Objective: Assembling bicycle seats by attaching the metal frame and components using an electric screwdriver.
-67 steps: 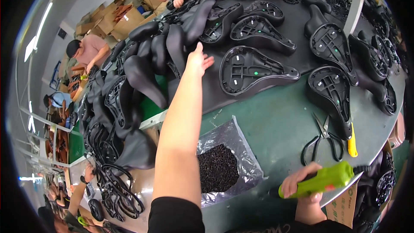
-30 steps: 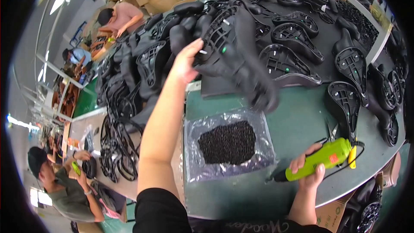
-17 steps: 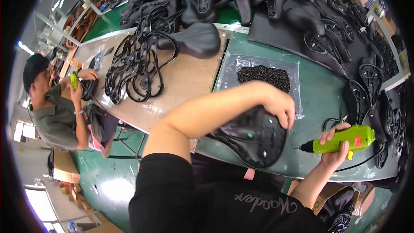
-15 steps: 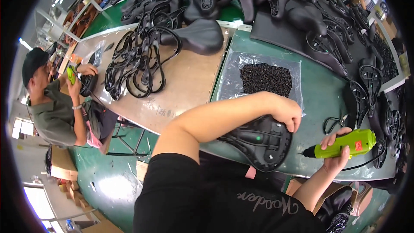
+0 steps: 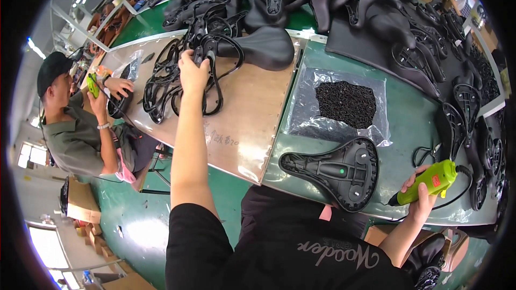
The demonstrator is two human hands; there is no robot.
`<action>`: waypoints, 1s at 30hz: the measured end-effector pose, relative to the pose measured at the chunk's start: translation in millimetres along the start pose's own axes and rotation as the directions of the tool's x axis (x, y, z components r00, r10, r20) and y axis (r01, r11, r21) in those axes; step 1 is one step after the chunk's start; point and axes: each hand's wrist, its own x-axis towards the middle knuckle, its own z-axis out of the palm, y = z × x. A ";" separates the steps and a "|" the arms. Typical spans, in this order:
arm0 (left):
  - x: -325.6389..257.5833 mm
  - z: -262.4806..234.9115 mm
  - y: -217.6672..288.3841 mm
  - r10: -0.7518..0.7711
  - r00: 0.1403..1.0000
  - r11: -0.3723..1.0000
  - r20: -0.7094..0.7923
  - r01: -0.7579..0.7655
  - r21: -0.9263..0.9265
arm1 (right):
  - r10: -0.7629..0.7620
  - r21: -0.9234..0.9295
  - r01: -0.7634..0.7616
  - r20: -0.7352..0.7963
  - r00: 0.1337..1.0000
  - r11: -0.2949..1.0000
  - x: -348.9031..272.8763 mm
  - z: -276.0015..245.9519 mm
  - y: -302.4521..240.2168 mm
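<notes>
- Head view: your left hand (image 5: 194, 74) reaches over the tan tabletop (image 5: 244, 118) into a heap of black looped frames (image 5: 210, 48); thumb and fingertips stand apart at one frame, but you cannot tell whether they grip it.
- Your right hand (image 5: 421, 204) is wrapped firmly around a green power driver (image 5: 432, 181), its black nose pointing left, near the saddle.
- Saddle (image 5: 344, 172): on the green tabletop (image 5: 411, 115) just in front of you, underside up, narrow nose to the left, wide end to the right; neither hand touches it.
- Beyond it, a clear bag (image 5: 302, 115) lies flat under a pile of small dark pieces (image 5: 346, 103).
- Black-handled snips (image 5: 426, 154) lie to the right, near more upturned saddles (image 5: 466, 108).
- At left, a co-worker (image 5: 78, 139) holds another green tool (image 5: 92, 83).
</notes>
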 end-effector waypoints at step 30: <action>67.9 -140.4 -20.0 -0.003 0.985 0.308 -0.173 -0.164 -0.937 | -0.018 -0.133 0.016 -0.016 1.000 0.991 0.8 6.5 5.8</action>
